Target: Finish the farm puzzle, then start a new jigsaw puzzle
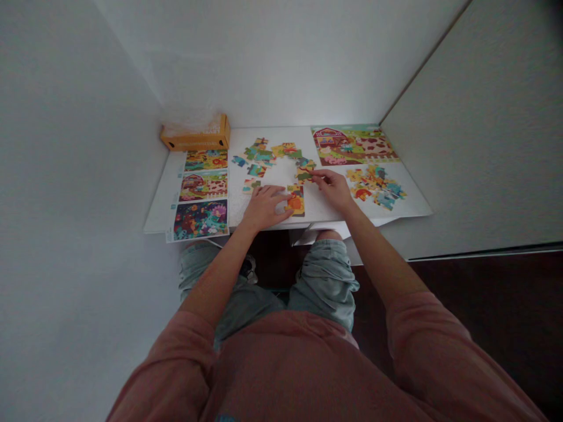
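My left hand (264, 207) lies on the white table with its fingers spread. Its thumb and fingertips reach the edge of a few joined puzzle pieces (297, 204) that show an orange animal. My right hand (333, 187) has its thumb and forefinger pinched on a green and yellow puzzle piece (304, 174), at the right side of a loose arc of pieces. Other loose pieces (261, 153) lie beyond my left hand, and one pale piece (250, 186) is just left of its fingertips. A yellow and green strip of pieces (285, 150) lies at the back.
To the right is a heap of mixed puzzle pieces (376, 186), below a finished-looking farm picture (355, 145). A sheet with three pictures (203, 184) overhangs the front left edge. Behind it stands an orange box (197, 138). White walls (303, 64) enclose the table (328, 208).
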